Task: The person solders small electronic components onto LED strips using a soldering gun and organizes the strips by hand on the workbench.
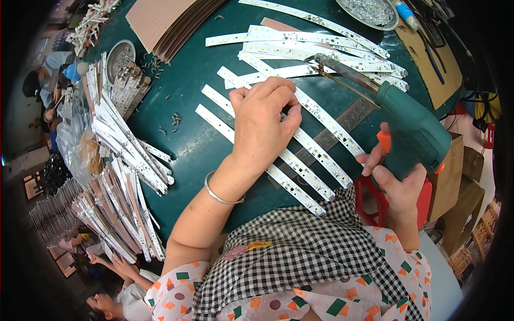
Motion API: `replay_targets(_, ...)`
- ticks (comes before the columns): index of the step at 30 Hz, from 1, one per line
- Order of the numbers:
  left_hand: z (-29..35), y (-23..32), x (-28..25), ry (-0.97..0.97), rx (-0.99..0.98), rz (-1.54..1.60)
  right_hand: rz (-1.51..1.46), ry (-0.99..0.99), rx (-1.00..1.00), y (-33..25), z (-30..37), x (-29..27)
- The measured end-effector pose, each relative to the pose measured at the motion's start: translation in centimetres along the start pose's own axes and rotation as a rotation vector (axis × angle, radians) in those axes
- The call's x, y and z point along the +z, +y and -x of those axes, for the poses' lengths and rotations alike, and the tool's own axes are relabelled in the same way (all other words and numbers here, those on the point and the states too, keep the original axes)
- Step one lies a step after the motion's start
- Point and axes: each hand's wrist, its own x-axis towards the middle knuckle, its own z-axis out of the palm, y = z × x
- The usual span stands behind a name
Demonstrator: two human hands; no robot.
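My right hand (402, 188) is wrapped around the handle of a green soldering gun (415, 125) with an orange trigger. The gun's tip points left, above several white LED strips (308, 38) piled at the far side. My left hand (265, 123), with a bangle on its wrist, hovers over a row of LED strips (297, 188) lying side by side on the green table. Its thumb and index finger are pinched together; whatever they hold is hidden or too small to make out. A dark flat bar (350, 122) runs beneath the strips.
Piles of strips (126, 142) cover the left side, near a metal dish (108, 67) of small parts. Stacked brown cardboard (160, 24) stands at the far left. Another dish (395, 24) sits far right, beside a cardboard sheet (448, 85). Other people are beyond the table's left edge.
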Motion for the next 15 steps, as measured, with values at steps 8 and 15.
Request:
replay_targets(8, 0.1, 0.2, -0.1, 0.043, 0.164, -0.167, 0.042, 0.034, 0.071, -0.4, 0.4, -1.0)
replay_targets(15, -0.2, -0.2, 0.0, 0.048, 0.105, -0.004, 0.038, 0.012, 0.042, -0.1, 0.4, -1.2)
